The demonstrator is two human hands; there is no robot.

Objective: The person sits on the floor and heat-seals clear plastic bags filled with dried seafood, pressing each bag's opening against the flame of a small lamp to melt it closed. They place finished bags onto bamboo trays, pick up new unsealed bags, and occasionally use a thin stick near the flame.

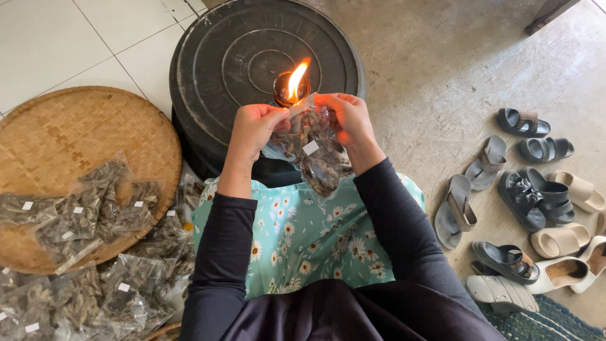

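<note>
My left hand (pixel 254 126) and my right hand (pixel 348 117) both grip the top edge of a clear plastic bag (pixel 315 151) filled with dark dried pieces and bearing a small white label. The bag's upper edge sits right beside the flame of a small burning lamp (pixel 290 87). The lamp stands on the black round lid of a barrel (pixel 240 50) in front of me. The bag hangs down over my lap, above a green floral cloth (pixel 309 237).
A round woven bamboo tray (pixel 69 126) lies at the left with several filled plastic bags (pixel 82 215) on and below it. Several sandals and slippers (pixel 524 202) are scattered on the concrete floor at the right. White tiles lie at the upper left.
</note>
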